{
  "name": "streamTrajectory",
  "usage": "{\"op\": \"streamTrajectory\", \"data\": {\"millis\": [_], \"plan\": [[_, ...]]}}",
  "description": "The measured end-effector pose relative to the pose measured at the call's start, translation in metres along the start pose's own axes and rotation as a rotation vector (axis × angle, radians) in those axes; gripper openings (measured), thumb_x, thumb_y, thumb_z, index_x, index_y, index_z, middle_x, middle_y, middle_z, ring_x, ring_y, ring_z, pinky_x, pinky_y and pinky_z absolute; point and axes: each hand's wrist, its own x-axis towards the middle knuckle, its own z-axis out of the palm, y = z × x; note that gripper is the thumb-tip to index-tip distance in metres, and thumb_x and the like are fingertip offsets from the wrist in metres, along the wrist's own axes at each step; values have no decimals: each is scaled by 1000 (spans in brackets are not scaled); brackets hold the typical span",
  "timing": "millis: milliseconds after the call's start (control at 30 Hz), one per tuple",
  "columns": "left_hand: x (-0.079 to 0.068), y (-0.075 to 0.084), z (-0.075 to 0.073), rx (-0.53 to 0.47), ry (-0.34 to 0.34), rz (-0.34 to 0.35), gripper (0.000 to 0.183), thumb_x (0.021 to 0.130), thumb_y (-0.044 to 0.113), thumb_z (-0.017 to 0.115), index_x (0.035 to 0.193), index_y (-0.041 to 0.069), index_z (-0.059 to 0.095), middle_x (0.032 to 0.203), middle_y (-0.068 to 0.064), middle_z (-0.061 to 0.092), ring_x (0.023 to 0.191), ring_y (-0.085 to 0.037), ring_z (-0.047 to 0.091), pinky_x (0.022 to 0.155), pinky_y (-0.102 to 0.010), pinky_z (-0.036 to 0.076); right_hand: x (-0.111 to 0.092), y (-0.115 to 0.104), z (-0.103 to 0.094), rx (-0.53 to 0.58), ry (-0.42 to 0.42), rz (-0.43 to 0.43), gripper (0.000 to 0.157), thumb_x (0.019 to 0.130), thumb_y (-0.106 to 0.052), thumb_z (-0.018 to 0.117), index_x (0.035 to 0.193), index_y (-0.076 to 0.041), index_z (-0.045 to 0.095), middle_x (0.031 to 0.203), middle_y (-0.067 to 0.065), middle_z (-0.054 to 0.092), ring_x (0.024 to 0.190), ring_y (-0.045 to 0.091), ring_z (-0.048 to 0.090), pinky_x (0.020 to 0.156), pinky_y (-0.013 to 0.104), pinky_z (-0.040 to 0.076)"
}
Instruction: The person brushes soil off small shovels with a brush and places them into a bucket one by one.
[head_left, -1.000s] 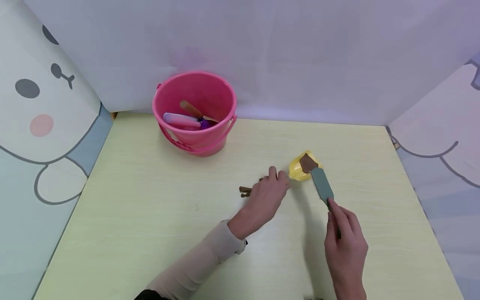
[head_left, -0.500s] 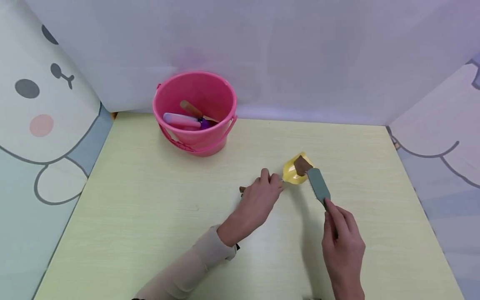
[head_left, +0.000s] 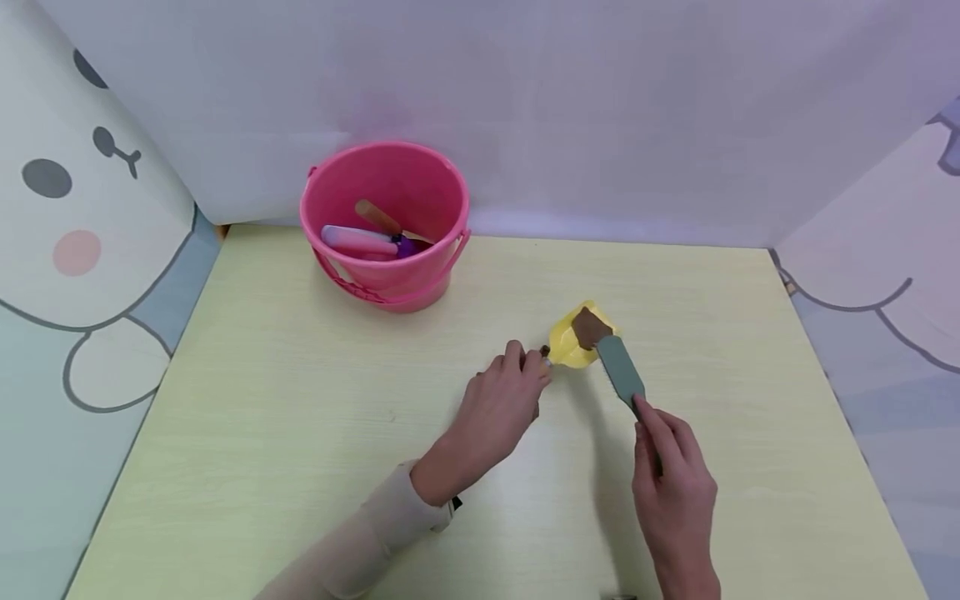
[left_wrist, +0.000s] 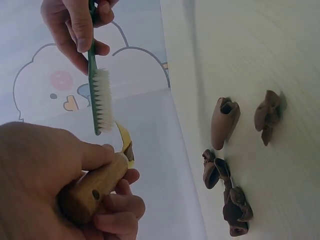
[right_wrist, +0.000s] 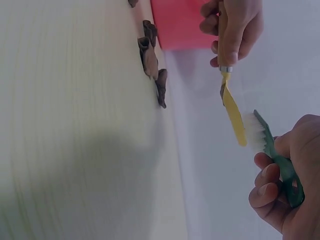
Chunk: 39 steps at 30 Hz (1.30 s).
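Note:
My left hand (head_left: 491, 408) grips the wooden handle (left_wrist: 97, 187) of a small yellow hand trowel (head_left: 561, 344). A brown patch (head_left: 588, 327) shows on the trowel's scoop. In my right hand (head_left: 671, 483) is a green brush (head_left: 620, 367) with white bristles (left_wrist: 103, 102), held by its handle. The brush head's tip overlaps the scoop's right edge in the head view; in the right wrist view the bristles face the blade at close range. Both tools are raised above the table. Beneath them lie several curled brown pieces (left_wrist: 225, 123) like dried leaves, mostly hidden by my left hand from above.
A pink bucket (head_left: 423, 279) stands at the back left of the pale wooden table (head_left: 262, 375). Inside it are a tool with a wooden handle (head_left: 377, 217) and one with a pink-and-white handle (head_left: 358, 242). Printed cloth (head_left: 637, 125) rises behind the table.
Both hands have shifted left together, carrying the trowel and the brush. The brush tip stays over the scoop's right edge. The brown pieces left of my left hand are now covered by it.

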Motion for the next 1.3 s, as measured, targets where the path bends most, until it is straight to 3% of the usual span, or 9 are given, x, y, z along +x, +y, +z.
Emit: {"op": "streamTrajectory", "data": {"millis": [100, 167, 433, 533, 767, 1100, 1300], "plan": [[-1, -4, 0, 41, 64, 19, 23, 96, 31, 75, 90, 14, 61, 82, -2, 53, 58, -14, 47, 50, -22, 36, -1, 0, 1, -4, -9, -1, 52, 87, 16, 73, 132, -10, 72, 108, 13, 71, 84, -9, 50, 75, 0, 41], [-1, -6, -1, 72, 63, 25, 22, 95, 31, 76, 92, 15, 61, 84, -1, 54, 63, -16, 49, 55, -24, 37, -1, -1, 2, -1, -8, -9, 53, 87, 16, 72, 132, -10, 72, 108, 13, 71, 84, -7, 51, 76, 0, 42], [-1, -12, -11, 113, -132, -14, 25, 98, 38, 72, 110, 18, 62, 96, 1, 56, 79, -18, 51, 68, -29, 42, 0, -2, 2, 2, -4, -31, 52, 87, 16, 72, 132, -10, 72, 108, 13, 71, 83, -3, 53, 77, 0, 42], [-1, -14, -13, 125, -155, -26, 24, 100, 37, 71, 111, 18, 62, 97, 0, 55, 81, -18, 50, 69, -29, 42, 0, -3, 2, 5, -4, -40, 52, 86, 16, 72, 132, -9, 73, 108, 13, 71, 82, -2, 53, 76, 1, 42], [-4, -20, -18, 165, -89, -18, 18, 100, 32, 68, 105, 16, 63, 93, -1, 55, 79, -20, 51, 66, -30, 43, 1, -6, 2, 4, -16, -56, 54, 86, 16, 72, 133, -10, 72, 108, 13, 71, 81, 0, 54, 74, 2, 44], [-7, -30, -20, 65, -30, -12, 15, 92, 24, 68, 88, 10, 66, 83, -3, 57, 69, -20, 49, 53, -28, 44, 0, -16, 2, -9, -71, -51, 57, 85, 14, 73, 135, -12, 71, 110, 12, 70, 78, 4, 56, 70, 5, 48], [-11, -36, -17, 38, 54, -24, 20, 90, 29, 71, 83, 11, 66, 80, -2, 59, 66, -17, 52, 50, -24, 44, -1, -18, 5, 5, -73, -69, 57, 83, 14, 74, 134, -12, 71, 108, 11, 70, 78, 6, 57, 70, 6, 49]]}}
